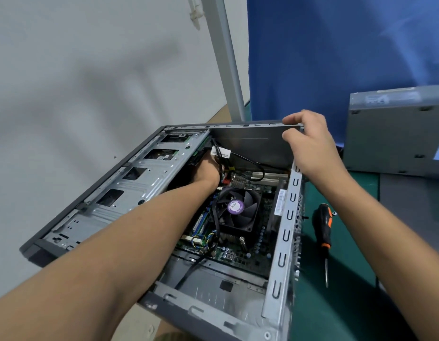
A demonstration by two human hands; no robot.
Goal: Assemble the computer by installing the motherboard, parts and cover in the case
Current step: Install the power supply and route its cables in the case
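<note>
Work surface: green mat (349, 303), 4 o'clock. The open case (285, 232) stands on it at centre, motherboard (240, 257) and black fan (238, 207) inside. A screwdriver (324, 232) lies on the mat just beside the case, 3 o'clock. My left hand (206, 171) reaches in under the drive cage (129, 190), fingers hidden among cables (223, 156); I cannot tell its grip. My right hand (309, 141) curls over the case's far corner, 1 o'clock. Beyond: grey metal box (391, 139) at 2, blue cloth (336, 57), grey post (226, 57), white wall (90, 70) from 9 to 12.
</note>
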